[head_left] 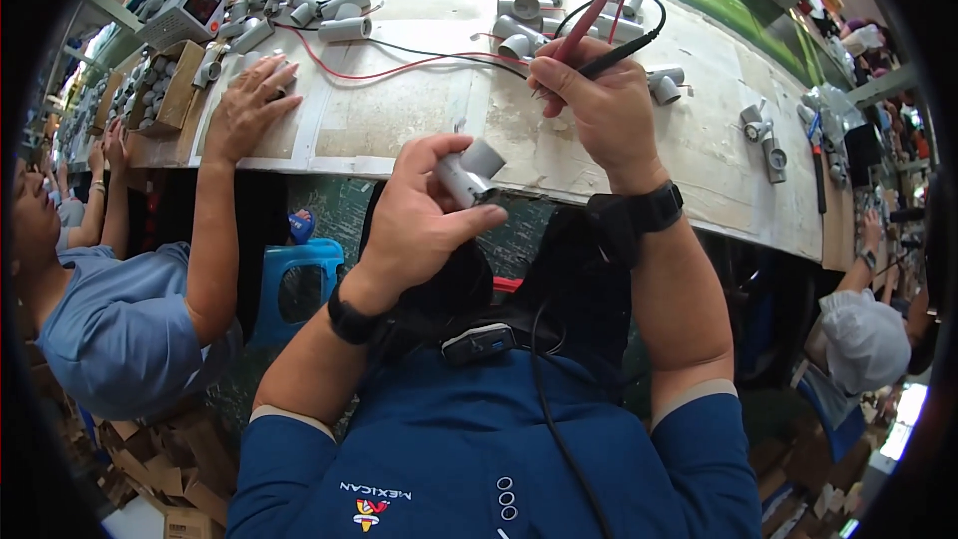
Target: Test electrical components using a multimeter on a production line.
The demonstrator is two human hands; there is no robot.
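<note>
My left hand [419, 215] holds a small grey cylindrical part [469, 172] up in front of the workbench edge, thumb and fingers wrapped around it. My right hand [591, 105] grips a red test probe [591, 22] and a black test probe [627, 50] together over the bench; their red and black leads [399, 62] run left across the surface toward a grey meter [192, 5]. Both wrists carry black bands.
The worn board workbench [718, 170] carries piles of grey cylindrical parts [319, 0], more parts [763, 140] at the right and a cardboard box [172, 90] of them at the left. A co-worker's hand [249, 105] rests on the bench at left. Another person sits at right [863, 339].
</note>
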